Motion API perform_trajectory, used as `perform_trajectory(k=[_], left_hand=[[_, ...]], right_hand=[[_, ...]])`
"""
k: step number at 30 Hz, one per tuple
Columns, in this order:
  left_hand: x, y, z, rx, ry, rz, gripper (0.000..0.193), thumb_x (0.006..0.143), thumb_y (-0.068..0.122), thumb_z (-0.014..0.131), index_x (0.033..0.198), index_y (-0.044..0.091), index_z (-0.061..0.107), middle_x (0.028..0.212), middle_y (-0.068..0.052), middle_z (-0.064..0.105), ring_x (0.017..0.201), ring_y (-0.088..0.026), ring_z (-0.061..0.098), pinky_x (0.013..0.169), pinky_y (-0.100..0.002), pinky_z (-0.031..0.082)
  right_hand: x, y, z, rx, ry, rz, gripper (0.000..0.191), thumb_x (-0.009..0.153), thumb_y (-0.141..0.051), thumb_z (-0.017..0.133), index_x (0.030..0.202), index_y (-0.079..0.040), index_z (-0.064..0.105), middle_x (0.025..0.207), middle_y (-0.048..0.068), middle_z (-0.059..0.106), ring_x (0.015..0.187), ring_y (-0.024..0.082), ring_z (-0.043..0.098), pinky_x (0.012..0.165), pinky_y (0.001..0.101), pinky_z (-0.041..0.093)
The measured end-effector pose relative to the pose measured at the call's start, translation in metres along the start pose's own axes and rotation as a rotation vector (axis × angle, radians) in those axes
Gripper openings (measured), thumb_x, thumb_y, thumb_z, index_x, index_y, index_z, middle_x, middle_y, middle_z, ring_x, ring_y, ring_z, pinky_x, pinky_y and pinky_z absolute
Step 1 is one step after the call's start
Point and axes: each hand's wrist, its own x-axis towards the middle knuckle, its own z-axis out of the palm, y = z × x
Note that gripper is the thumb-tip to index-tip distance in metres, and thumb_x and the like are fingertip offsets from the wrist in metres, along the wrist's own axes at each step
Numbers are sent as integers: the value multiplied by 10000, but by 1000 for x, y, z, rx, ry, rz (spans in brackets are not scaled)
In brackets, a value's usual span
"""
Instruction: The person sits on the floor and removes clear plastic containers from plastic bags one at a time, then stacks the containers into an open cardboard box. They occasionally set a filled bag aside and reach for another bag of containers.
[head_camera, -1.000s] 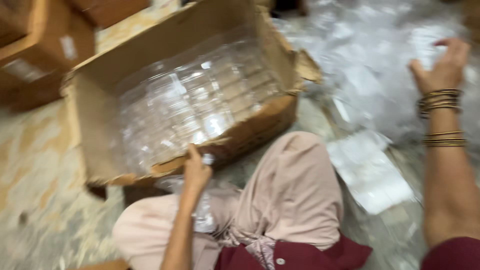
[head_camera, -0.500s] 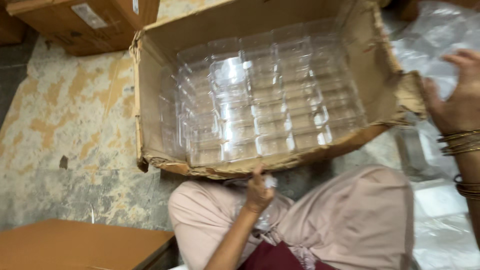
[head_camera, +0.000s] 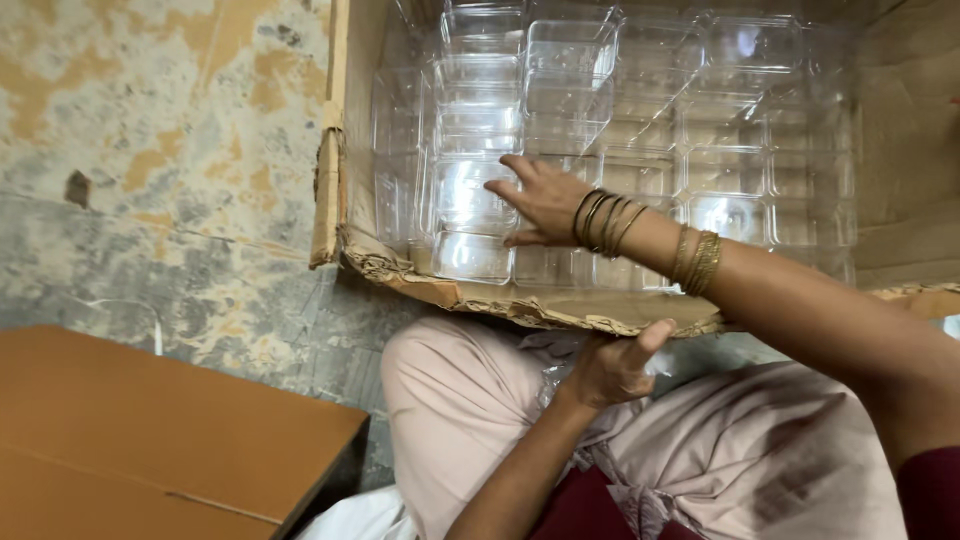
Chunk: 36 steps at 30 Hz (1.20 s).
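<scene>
A torn brown cardboard box (head_camera: 345, 215) lies open in front of my lap, packed with rows of clear plastic containers (head_camera: 565, 75). My right hand (head_camera: 540, 200), with several gold bangles on the wrist, reaches into the box from the right. Its fingers are spread flat on the near-left containers and it grips nothing. My left hand (head_camera: 610, 368) is curled just under the box's ragged front edge, thumb up against the cardboard. It seems to hold a small piece of clear plastic; what is inside the fist is mostly hidden.
My legs in pale pink cloth (head_camera: 470, 400) lie under the box's front edge. A flat brown board (head_camera: 150, 440) sits at the lower left. Worn, patchy floor (head_camera: 170, 150) runs along the left of the box.
The view has closed in on the box. My right hand came from the right side into the box and now lies on the containers. The left hand stays at the front edge.
</scene>
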Motion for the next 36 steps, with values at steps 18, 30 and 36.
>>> perform_trajectory(k=[18,30,36], left_hand=[[3,5,5,-82,-29,-107,728,733,-29,557,1455,24,470,921,-169,718,630,-244,677,698,-377,605],[-26,-18,-1,80,242,127,331,1101,242,574,1330,10,517,1073,-155,758,873,-277,787,757,-365,658],[-45,-50,-30,218,279,-1,368,1008,398,548,1026,49,666,880,-121,712,737,-274,734,666,-381,598]], right_hand=[[-45,152,6,56,433,225,731,871,-272,780,1464,-103,387,1380,215,447,1272,371,592,1026,515,580],[-43,176,43,74,471,243,1048,858,-505,931,1463,-130,162,1312,203,495,1113,346,691,886,462,626],[-43,168,40,118,466,221,1070,805,-452,941,1452,-126,155,1297,227,501,1080,363,688,888,455,623]])
